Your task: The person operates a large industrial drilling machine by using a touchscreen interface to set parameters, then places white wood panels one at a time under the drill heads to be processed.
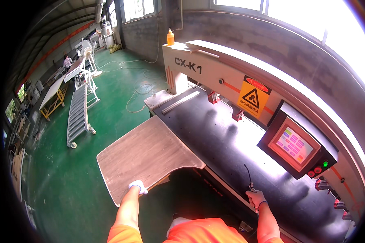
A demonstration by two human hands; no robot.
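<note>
Panel of brown wood grain [148,148], near edge grasped by white-gloved left hand [138,187]; gloved right hand [256,198] clasps thin-nozzled dark tool [252,186].

Bright windows [298,16] top a grey wall [235,30] above green floor [65,178].

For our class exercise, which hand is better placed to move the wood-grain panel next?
Probably the left hand: it touches the near edge of the panel, while the right hand holds an air gun by the machine bed.
</note>
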